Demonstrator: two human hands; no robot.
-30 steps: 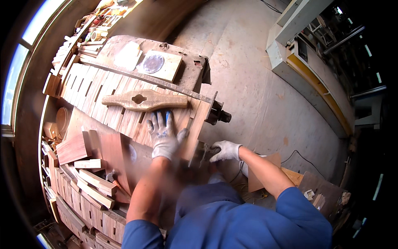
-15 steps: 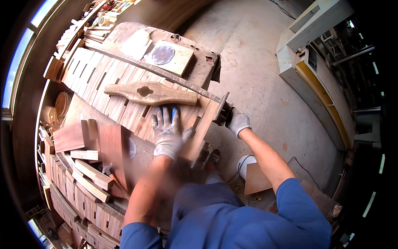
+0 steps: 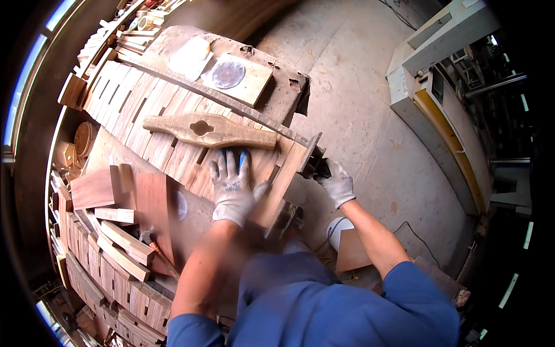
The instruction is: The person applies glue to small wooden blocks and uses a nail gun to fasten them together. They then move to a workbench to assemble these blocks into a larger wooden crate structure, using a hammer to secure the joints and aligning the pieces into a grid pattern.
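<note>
My left hand (image 3: 233,189), in a pale work glove with blue fingertips, lies flat with fingers spread on a row of wooden slats (image 3: 191,156) with dark slots. Just beyond its fingertips a long shaped wooden block (image 3: 231,135) with a cut-out hole rests across the slats. At the right end of the row stands a dark metal clamp (image 3: 312,155), its plate close to the end board (image 3: 282,184). My gloved right hand (image 3: 337,184) is closed at the clamp's outer side, on what looks like its handle; the fingers partly hide the grip.
A board with a grey disc (image 3: 228,75) lies on the worn bench top (image 3: 283,95) beyond. Loose wood pieces (image 3: 124,240) and a hammer (image 3: 156,248) are at the left. A white bucket (image 3: 338,231) with a panel (image 3: 352,251) stands below my right arm.
My right hand has turned at the clamp handle and shifted slightly down and outward. My left hand stays flat on the slats.
</note>
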